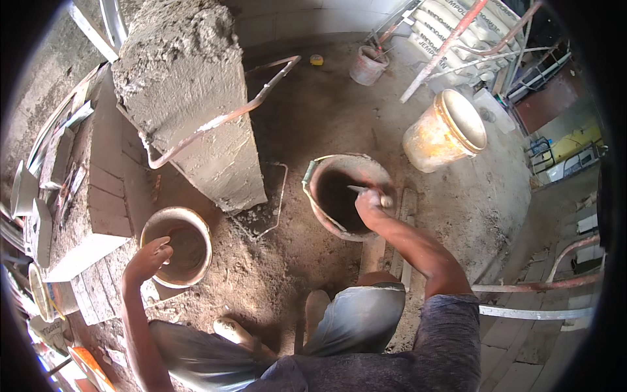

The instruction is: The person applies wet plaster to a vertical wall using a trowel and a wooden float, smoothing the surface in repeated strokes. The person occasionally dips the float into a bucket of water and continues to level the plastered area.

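My right hand (373, 208) is closed round a trowel (356, 189) over the mouth of a large bucket (382, 168). The rounded, pale end of its handle shows beside my fist, and a short piece of grey metal points left; the rest is hidden. This bucket's inside is dark, and a greenish handle hangs along its left rim. On the left, my left hand (150, 259) hovers at the near-left rim of a smaller round bucket (208, 243) with grey residue inside. Its fingers are curled, and whatever they may hold cannot be made out.
A rough, mortar-coated column (196, 130) rises at the upper left, with a bent metal rod (215, 122) across it. A stained white bucket (434, 140) stands to the right. Farther back are a small pail (369, 67), a yellow tape measure (317, 60) and stacked bags (450, 36).
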The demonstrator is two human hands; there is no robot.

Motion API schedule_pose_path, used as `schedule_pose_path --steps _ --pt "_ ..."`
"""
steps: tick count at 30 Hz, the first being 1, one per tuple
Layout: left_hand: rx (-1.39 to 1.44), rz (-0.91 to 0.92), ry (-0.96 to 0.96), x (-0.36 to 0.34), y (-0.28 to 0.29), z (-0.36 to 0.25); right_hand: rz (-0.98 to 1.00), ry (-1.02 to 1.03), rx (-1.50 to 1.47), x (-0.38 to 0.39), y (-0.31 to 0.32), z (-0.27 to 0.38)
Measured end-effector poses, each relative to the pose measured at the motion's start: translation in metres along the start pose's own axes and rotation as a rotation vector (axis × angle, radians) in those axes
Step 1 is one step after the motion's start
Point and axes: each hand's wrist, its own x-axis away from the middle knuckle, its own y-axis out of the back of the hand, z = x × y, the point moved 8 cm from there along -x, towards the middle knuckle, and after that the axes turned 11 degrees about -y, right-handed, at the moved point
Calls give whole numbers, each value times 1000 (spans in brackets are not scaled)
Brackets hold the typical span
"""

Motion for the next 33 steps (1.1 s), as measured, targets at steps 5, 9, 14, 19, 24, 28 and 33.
schedule_pose_path --steps 5,9,14,19,24,28,33 --pt "96 -34 6 -2 6 12 167 219 -182 21 35 1" --pt "-41 -108 -36 -2 18 19 409 397 -705 25 58 -56" --pt "77 -77 -78 7 15 17 789 293 -1365 59 39 -98" --pt "55 -73 -26 9 20 16 426 240 -1513 93 81 -120" --pt "65 -109 -67 35 23 2 326 687 -1161 83 168 -82" --pt "28 -241 -162 70 35 -21 938 899 -843 55 186 -3" --pt "-56 -237 -119 84 37 -26 133 853 -835 -4 248 26"
